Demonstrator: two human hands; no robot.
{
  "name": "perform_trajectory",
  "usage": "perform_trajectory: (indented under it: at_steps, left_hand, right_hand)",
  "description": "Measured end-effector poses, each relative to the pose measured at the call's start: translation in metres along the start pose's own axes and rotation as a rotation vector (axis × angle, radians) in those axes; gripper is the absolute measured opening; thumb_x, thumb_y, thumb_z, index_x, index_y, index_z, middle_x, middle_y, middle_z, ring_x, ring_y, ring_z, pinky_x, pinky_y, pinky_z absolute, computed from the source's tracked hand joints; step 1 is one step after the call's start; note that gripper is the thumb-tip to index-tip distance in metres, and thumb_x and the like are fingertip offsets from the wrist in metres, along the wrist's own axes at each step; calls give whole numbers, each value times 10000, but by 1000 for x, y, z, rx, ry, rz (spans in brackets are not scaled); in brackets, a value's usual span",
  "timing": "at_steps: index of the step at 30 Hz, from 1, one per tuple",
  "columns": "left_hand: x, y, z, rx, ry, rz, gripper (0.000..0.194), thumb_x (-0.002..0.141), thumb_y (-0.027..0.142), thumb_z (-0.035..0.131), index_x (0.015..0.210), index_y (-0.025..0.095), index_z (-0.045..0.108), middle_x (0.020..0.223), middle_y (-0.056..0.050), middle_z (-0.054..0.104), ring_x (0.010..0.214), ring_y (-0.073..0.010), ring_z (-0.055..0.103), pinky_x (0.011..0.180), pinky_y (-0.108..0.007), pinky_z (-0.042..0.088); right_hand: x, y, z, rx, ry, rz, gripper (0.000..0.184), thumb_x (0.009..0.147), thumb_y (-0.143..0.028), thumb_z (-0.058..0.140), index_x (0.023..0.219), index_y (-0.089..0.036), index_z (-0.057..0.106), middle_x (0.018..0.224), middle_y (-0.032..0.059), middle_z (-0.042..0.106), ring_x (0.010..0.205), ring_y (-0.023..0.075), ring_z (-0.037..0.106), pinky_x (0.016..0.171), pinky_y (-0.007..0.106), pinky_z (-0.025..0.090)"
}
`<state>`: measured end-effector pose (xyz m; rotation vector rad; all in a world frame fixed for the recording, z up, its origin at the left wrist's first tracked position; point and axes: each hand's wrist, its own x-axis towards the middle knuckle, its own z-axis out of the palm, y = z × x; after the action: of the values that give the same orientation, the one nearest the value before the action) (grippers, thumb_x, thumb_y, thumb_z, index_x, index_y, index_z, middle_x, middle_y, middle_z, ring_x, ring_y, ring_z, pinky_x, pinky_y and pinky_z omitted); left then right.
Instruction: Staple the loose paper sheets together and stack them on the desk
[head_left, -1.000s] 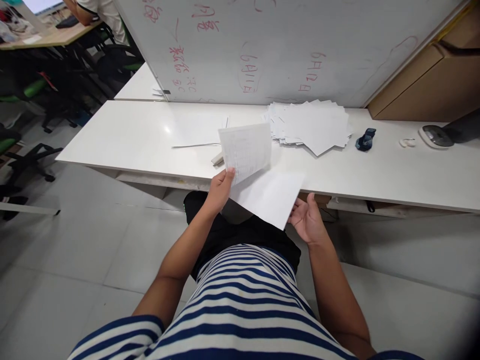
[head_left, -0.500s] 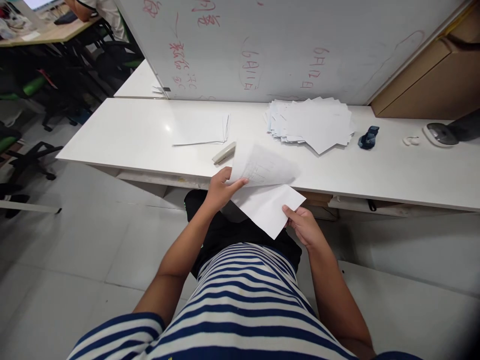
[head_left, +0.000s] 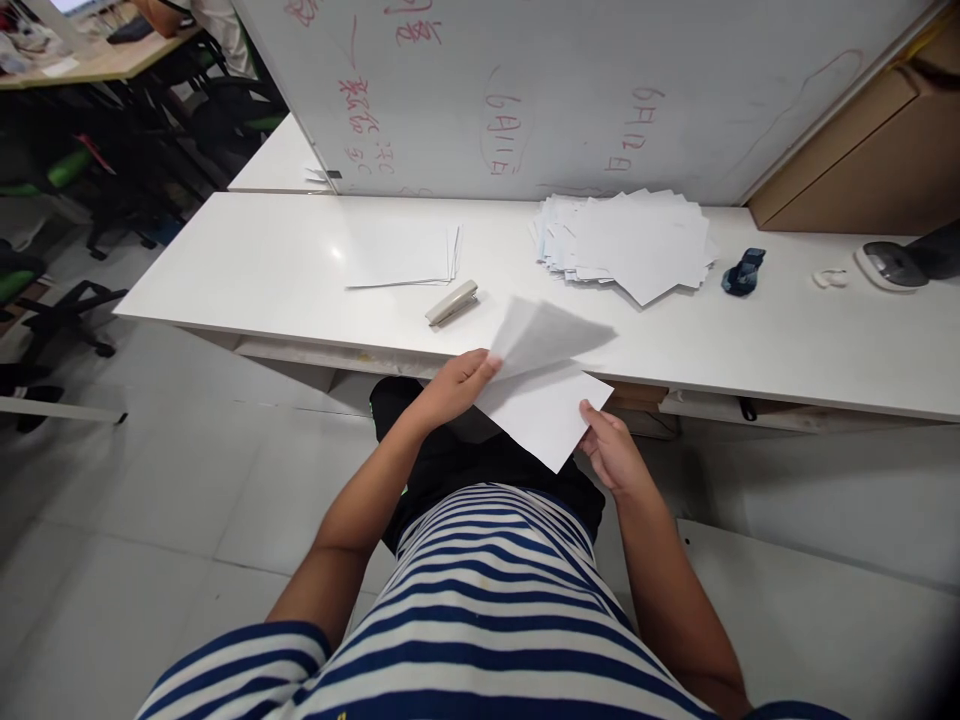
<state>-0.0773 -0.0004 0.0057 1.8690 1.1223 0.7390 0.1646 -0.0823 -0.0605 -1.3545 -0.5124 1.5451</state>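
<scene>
White sheets of paper [head_left: 541,408] are held between my two hands in front of the desk edge. My left hand [head_left: 459,385] pinches them at their left side, where an upper leaf stands raised and blurred toward the desk. Thumb on top, my right hand [head_left: 611,445] grips the lower right edge. A light grey stapler [head_left: 452,303] lies on the desk just beyond my left hand. Behind it rests a thin stack of paper [head_left: 397,258]. Farther right is a thick, fanned pile of paper [head_left: 652,245].
On the white desk [head_left: 247,260] to the right lie a dark blue object [head_left: 744,272], a small white item [head_left: 831,278] and a grey-and-black device [head_left: 892,266]. A whiteboard [head_left: 562,90] with red writing stands behind, beside a cardboard box [head_left: 847,150]. Another person's arm [head_left: 159,15] shows at upper left.
My left hand has shifted slightly right and closed more around the paper. The upper leaf has swung right, and the stapler is now fully uncovered.
</scene>
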Motion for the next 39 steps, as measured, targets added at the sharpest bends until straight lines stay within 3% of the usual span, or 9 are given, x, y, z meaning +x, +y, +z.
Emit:
perform_trajectory:
  at_steps: [3, 5, 10, 14, 16, 19, 23, 31, 39]
  left_hand:
    - [1, 4, 2, 52, -157, 45, 527, 981, 599, 311, 681, 206, 491, 726, -16, 525, 722, -174, 506, 708, -305, 416]
    - [1, 4, 5, 34, -123, 16, 530, 983, 601, 303, 685, 205, 490, 714, -16, 519, 697, -170, 499, 678, -303, 416]
    - [-3, -6, 10, -39, 241, -19, 546, 964, 649, 332, 731, 198, 534, 752, -30, 574, 726, -175, 539, 690, -304, 451]
    - [-5, -13, 5, 85, 551, 93, 586, 983, 641, 270, 820, 201, 621, 871, -68, 656, 870, -204, 604, 803, -334, 480]
    - [-6, -14, 3, 249, 479, 217, 605, 987, 633, 267, 872, 199, 673, 994, -99, 693, 999, -231, 616, 897, -371, 470]
    - [-8, -11, 5, 487, 151, 343, 526, 950, 640, 405, 1045, 228, 718, 1249, -112, 669, 1252, -281, 540, 1067, -451, 385]
    - [-15, -4, 16, 626, -116, 265, 601, 848, 664, 581, 1301, 271, 622, 1489, -91, 504, 1461, -339, 306, 1197, -567, 177]
    - [-7, -13, 11, 659, 205, 155, 328, 996, 423, 458, 1196, 253, 656, 1405, -67, 586, 1429, -287, 376, 1190, -521, 212]
    - [64, -24, -25, 696, 369, -220, 532, 904, 99, 466, 1426, 178, 395, 1484, -147, 478, 1443, -325, 346, 1174, -529, 258]
  right_hand:
    - [2, 0, 5, 60, 17, -50, 526, 792, -658, 658, 1072, -215, 697, 1135, 90, 738, 1052, 264, 692, 810, 359, 593]
    - [2, -2, 7, 60, 9, -114, 589, 837, -714, 544, 1172, -245, 666, 1225, 73, 707, 1148, 265, 657, 862, 375, 587]
    - [-2, -4, 8, 42, -56, -152, 794, 846, -823, 308, 1266, -230, 629, 1222, 99, 705, 1221, 286, 617, 915, 419, 571]
    - [-4, 1, 6, 31, -1, -194, 615, 828, -725, 544, 1191, -241, 654, 1274, 77, 681, 1282, 256, 573, 980, 370, 546]
    - [-3, 3, 6, 56, 19, -214, 569, 827, -688, 588, 1160, -233, 662, 1282, 79, 677, 1309, 246, 549, 1015, 361, 525]
    - [-1, 4, 9, 105, -13, -216, 652, 836, -748, 504, 1187, -218, 650, 1295, 94, 667, 1304, 264, 553, 1023, 406, 520]
    - [-2, 1, 14, 142, -51, -208, 722, 823, -800, 442, 1198, -217, 641, 1323, 102, 648, 1280, 289, 571, 983, 437, 539]
    - [-2, 5, 10, 75, 36, -150, 504, 696, -408, 842, 1135, -222, 676, 1209, 64, 715, 1095, 245, 677, 976, 386, 534]
    - [0, 6, 5, 105, 152, -229, 459, 630, -395, 868, 1020, -206, 714, 1071, 53, 759, 939, 232, 714, 924, 405, 552]
